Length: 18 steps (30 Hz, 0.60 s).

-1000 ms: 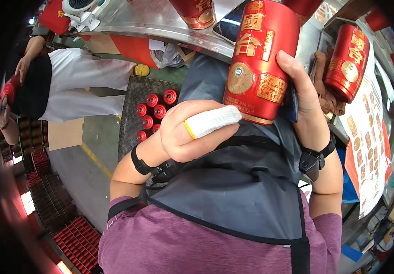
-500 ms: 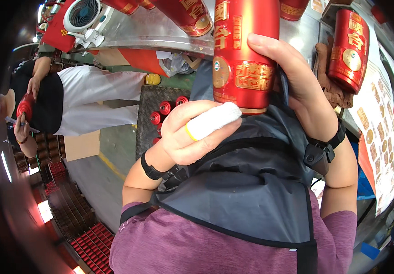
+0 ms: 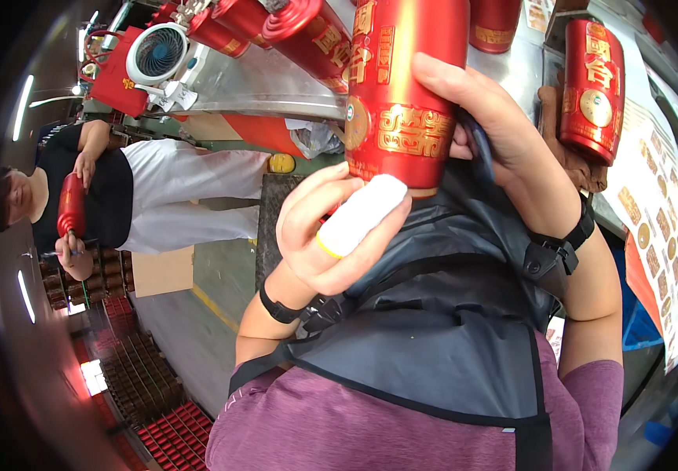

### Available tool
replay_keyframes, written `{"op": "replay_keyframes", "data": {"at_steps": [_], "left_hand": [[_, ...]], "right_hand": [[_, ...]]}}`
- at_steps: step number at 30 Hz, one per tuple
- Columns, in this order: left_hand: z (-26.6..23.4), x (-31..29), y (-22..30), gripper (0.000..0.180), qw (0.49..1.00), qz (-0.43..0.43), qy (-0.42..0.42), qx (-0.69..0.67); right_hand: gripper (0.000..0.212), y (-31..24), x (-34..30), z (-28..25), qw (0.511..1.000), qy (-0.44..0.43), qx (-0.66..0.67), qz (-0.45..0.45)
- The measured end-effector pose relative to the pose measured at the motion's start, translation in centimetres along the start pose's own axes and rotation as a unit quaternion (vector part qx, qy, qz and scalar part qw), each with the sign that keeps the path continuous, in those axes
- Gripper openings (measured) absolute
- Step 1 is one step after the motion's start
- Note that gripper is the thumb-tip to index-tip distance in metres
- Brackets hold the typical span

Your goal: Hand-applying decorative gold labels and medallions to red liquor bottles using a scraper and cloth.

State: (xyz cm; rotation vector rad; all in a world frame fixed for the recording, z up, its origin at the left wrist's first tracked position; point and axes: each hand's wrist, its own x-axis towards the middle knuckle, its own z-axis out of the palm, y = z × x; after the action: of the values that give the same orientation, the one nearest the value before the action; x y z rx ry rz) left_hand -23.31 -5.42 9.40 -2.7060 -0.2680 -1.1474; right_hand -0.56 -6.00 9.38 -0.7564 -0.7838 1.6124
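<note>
Thing in hand: a tall red bottle (image 3: pixel 402 94), cylindrical, glossy, with gold ornament and a round gold seal low on its side; its top runs out of the picture.
Where it is: held up in front of the chest, above a dark apron (image 3: pixel 433 337), roughly upright and tilted a little; not resting on the bench (image 3: pixel 276 78).
Right hand (image 3: pixel 504 133): grip closed around the bottle's lower body from the right, fingers over the front, thumb side hidden behind.
Left hand (image 3: pixel 331 235): loosely curled just under the bottle's base; one finger wears a white wrap (image 3: pixel 362 213) with a yellow edge, its tip touching the bottom rim. Whether this grip bears any weight, I cannot tell.
Handling, judged: looks rigid and hard, probably ceramic or glass under glaze, so fairly heavy and breakable if dropped. The shiny surface is likely slippery.
Best hold, judged: full wrap around the mid to lower body, second hand under the base.
Nearby: more red bottles (image 3: pixel 590 86) lie on the bench; a small fan (image 3: pixel 158 53) stands at the far left; another person (image 3: pixel 142 196) sits holding a similar bottle.
</note>
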Motion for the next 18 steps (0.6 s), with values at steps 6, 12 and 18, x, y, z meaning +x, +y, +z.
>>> {"op": "replay_keyframes", "data": {"at_steps": [6, 12, 18], "left_hand": [[0.5, 0.7, 0.7, 0.033, 0.986, -0.084, 0.126, -0.069], [0.2, 1.7, -0.3, 0.039, 0.989, -0.069, 0.127, 0.011], [-0.5, 0.9, 0.5, 0.025, 0.947, -0.242, 0.109, -0.181]], "right_hand": [[0.039, -0.8, 0.3, -0.9, 0.998, 0.002, 0.053, -0.046], [0.049, -2.1, 0.3, 0.1, 0.994, 0.01, 0.073, -0.082], [0.067, 2.5, -3.5, -5.1, 0.978, 0.132, 0.127, -0.094]]}}
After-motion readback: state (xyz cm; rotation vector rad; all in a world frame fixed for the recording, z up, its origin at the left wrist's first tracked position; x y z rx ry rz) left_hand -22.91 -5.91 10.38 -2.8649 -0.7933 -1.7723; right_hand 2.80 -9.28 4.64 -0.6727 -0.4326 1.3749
